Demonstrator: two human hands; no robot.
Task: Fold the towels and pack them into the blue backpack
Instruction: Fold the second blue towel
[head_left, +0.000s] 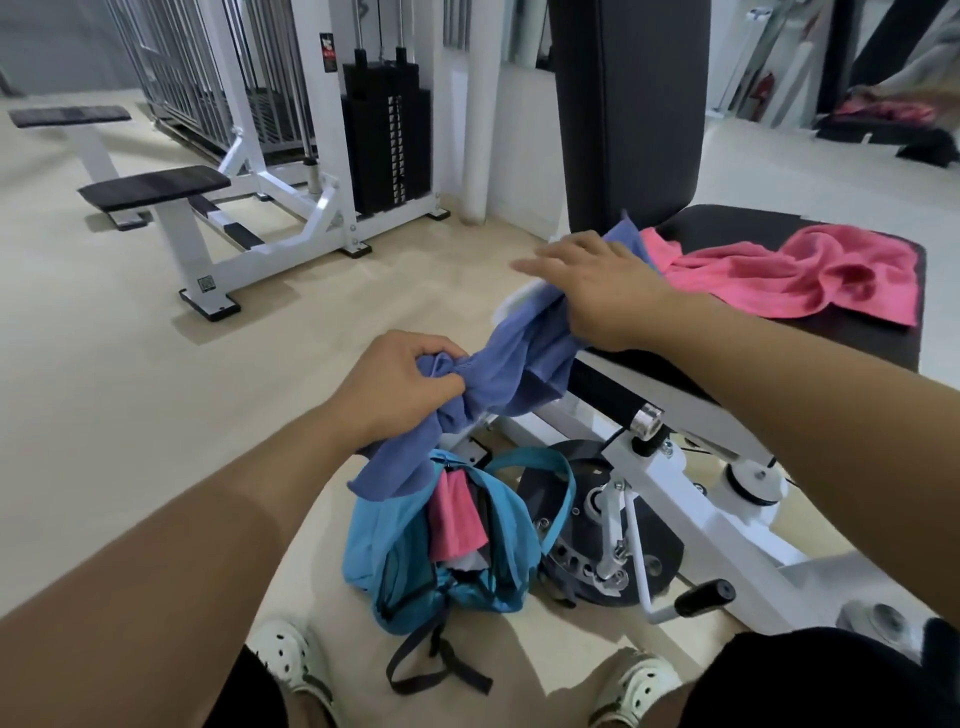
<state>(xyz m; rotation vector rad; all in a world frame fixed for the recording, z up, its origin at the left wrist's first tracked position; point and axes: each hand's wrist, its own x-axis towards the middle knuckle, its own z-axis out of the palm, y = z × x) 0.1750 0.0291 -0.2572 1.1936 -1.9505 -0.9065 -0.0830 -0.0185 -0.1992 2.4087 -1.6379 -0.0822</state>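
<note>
At 6 o'clock, nearest the person's feet, the blue backpack (447, 540) lay slumped on the floor, its mouth open and a folded pink towel (457, 517) already standing inside. Its soft walls sagged inward, so a bulky bundle pushed down would likely have caught on the rim or folded the opening shut.

Just above it, the left hand (400, 384) had its fingers curled tight around a bunched end of the blue towel (514, 358), whose loose tail hung down to touch the backpack's rim. That bunching was the main risk: the cloth was twisted rather than flat, and any fold made from it would probably have come out lumpy.

Toward 1 o'clock, the right hand (597, 286) lay with fingers spread and straight on the towel's far end, on the padded surface (857, 332). A pull from the left could have dragged the cloth off the edge.

Farther at 2 o'clock, a second pink towel (800, 275) lay crumpled, unfolded.
</note>
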